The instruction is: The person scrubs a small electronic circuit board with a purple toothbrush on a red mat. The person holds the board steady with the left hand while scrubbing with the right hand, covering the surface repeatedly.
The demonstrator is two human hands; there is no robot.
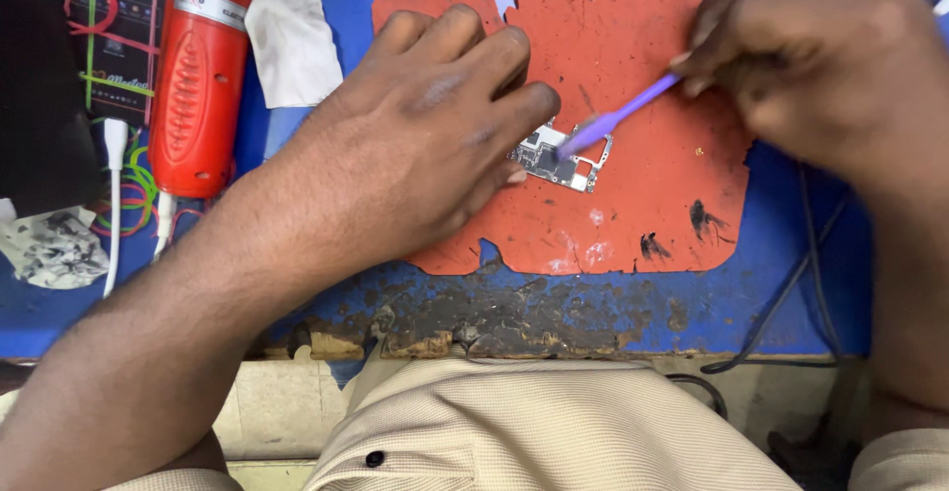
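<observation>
The right hand [820,56] pinches the handle of a thin purple brush [618,115] between thumb and fingertips, pen-fashion, with the working end angled down and left onto a small circuit board [561,162]. The left hand [425,145] lies palm down over the board's left part, fingers pressed together, their tips bearing on its edge and pinning it flat — it closes around nothing, it only holds the board down.

The board lies near the middle of a worn orange work mat [633,214], the brush tip touching its upper right area. It looks light, thin and stiff, with bare metal shields and tiny parts on its face, so I judge it fragile and inclined to skate under the strokes; the safest hold seems to be by its edges and corners, clear of the components. The brush handle appears slim and a little flexible, suited to light pressure only.

The mat is scuffed, with dark scorch marks near its lower right, and rests on a blue bench top [791,283] whose front edge is chipped and blackened. Left of the mat stands a red handheld tool [198,81]; above it to the right is a white cloth scrap [292,41]. A white cable [114,194] runs down the far left — a black cable [791,283] trails off the bench at the right
</observation>
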